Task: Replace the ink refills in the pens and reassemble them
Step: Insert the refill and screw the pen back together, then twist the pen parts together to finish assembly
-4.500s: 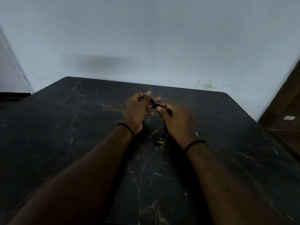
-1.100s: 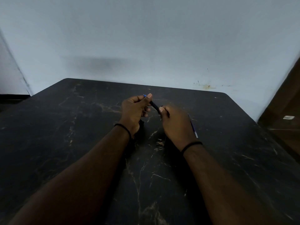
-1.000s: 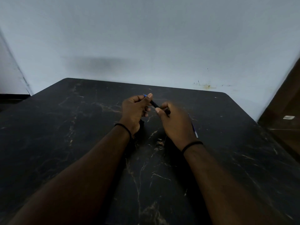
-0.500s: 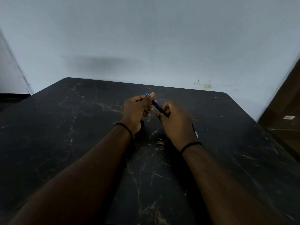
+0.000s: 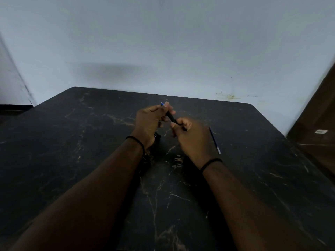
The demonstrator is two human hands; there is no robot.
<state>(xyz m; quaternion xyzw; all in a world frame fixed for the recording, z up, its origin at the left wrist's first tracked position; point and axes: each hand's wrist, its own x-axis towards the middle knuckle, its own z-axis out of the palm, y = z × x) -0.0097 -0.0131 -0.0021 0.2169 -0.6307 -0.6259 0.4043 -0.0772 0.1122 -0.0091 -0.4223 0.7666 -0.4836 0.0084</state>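
Left arm: bare forearm runs in from 7 o'clock toward the centre, a thin dark band around the wrist.
Left hand: curled into a loose fist, thumb side up, thumb and forefinger pinched together at its 1 o'clock tip.
Right arm: bare forearm enters from 5 o'clock and angles toward 11 o'clock, also with a dark band at the wrist.
Right hand: back faces the camera, fingers folded inward in a closed grip, slightly blurred.
Spacing: the hands sit just beside each other near centre, the left a little farther away; their fingertips are close but apart.
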